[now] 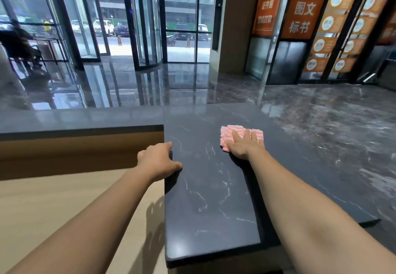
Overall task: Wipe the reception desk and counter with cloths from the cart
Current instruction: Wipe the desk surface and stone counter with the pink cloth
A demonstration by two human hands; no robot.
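Observation:
A dark marble counter (pixel 210 192) with white veins runs away from me in the middle of the view. On its far part lies a pink-and-white striped cloth (pixel 230 133). My right hand (pixel 244 145) presses flat on the cloth with straight, spread fingers. My left hand (pixel 157 159) rests on the counter's left edge, thumb on top and fingers down over the side. The cart is not in view.
A lower light wooden desk surface (pixel 53 205) lies to the left, behind a raised dark ledge (pixel 81 119). Beyond the counter spreads a glossy dark stone floor (pixel 321 124), with a glass revolving door (pixel 147 27) and orange signs (pixel 304 6) at the back.

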